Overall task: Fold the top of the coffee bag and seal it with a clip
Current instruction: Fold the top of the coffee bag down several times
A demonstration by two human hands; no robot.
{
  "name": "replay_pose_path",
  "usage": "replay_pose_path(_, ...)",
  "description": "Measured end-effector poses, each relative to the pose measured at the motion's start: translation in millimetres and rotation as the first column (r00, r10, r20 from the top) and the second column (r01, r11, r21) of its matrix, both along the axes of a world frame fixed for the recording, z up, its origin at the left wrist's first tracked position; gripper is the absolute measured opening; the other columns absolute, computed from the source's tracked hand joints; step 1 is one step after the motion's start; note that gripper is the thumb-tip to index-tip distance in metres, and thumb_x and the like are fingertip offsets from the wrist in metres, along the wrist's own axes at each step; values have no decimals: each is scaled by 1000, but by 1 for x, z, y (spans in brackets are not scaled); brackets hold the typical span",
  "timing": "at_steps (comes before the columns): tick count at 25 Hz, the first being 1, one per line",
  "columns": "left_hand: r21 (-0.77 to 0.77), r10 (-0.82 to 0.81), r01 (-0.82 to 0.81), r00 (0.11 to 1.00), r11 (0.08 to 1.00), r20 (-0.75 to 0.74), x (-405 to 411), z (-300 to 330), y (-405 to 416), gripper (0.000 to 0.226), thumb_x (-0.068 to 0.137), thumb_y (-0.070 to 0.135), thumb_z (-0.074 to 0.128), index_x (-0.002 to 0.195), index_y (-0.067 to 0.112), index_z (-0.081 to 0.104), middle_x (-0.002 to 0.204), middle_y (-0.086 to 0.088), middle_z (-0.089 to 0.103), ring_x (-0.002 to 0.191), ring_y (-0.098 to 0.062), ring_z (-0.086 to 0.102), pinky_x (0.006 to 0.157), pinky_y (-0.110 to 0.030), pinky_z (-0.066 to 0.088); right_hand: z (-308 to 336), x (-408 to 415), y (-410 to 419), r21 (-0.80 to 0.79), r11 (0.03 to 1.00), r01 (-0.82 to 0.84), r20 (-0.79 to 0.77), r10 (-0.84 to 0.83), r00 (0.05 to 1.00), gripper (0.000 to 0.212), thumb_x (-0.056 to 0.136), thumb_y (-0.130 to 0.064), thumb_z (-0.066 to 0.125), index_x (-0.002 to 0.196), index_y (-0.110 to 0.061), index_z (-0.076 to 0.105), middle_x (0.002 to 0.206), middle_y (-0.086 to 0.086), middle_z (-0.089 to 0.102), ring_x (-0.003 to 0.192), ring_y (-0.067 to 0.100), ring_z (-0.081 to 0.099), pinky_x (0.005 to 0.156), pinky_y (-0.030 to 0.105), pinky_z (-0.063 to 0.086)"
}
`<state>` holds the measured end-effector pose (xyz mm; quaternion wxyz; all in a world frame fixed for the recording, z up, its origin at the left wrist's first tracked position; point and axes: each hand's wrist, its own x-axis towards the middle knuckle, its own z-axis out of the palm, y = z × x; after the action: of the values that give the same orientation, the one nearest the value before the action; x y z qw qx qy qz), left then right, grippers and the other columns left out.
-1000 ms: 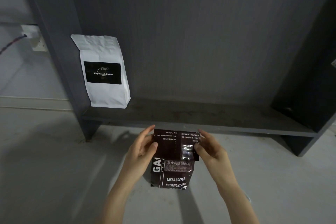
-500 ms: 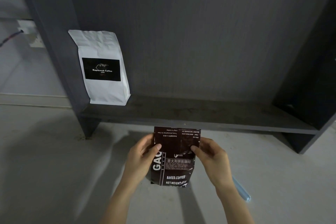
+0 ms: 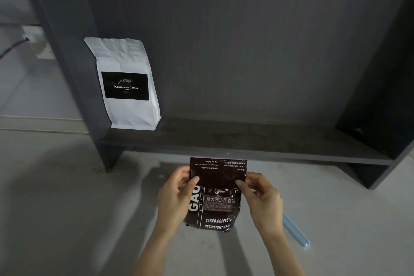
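A dark brown coffee bag with white print stands upright on the pale floor, its top flap folded down toward me. My left hand pinches the flap's left edge, thumb on the front. My right hand pinches the flap's right edge the same way. A long pale blue clip lies on the floor just right of my right wrist, partly hidden behind it.
A white coffee bag with a black label stands at the left end of a low dark grey shelf behind the brown bag. A wall socket with a cable sits at the far left.
The fold has been pressed flatter and both hands have slid down to the flap's side edges. My right arm has shifted and the blue clip on the floor now shows beside it.
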<state>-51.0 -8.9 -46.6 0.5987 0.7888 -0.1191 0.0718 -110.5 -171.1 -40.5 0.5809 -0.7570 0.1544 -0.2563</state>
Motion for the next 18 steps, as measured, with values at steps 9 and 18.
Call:
replay_pose_path(9, -138, -58, 49, 996, 989, -65, 5, -1, 1, 36, 79, 6, 61, 90, 40, 53, 89, 20, 65, 86, 7, 62, 74, 1, 44, -8, 6, -8, -33, 998, -57, -45, 55, 997, 25, 74, -9, 69, 73, -33, 63, 64, -26, 70, 73, -8, 63, 64, 3, 47)
replay_pose_path(18, -48, -52, 50, 998, 998, -46, 35, -1, -4, 27, 78, 7, 62, 101, 22, 62, 92, 13, 65, 80, 17, 59, 75, -1, 45, 1, 32, -14, -45, 999, 16, -43, -18, 999, 6, 76, -8, 67, 81, -12, 69, 68, -10, 64, 60, -19, 57, 53, -3, 40)
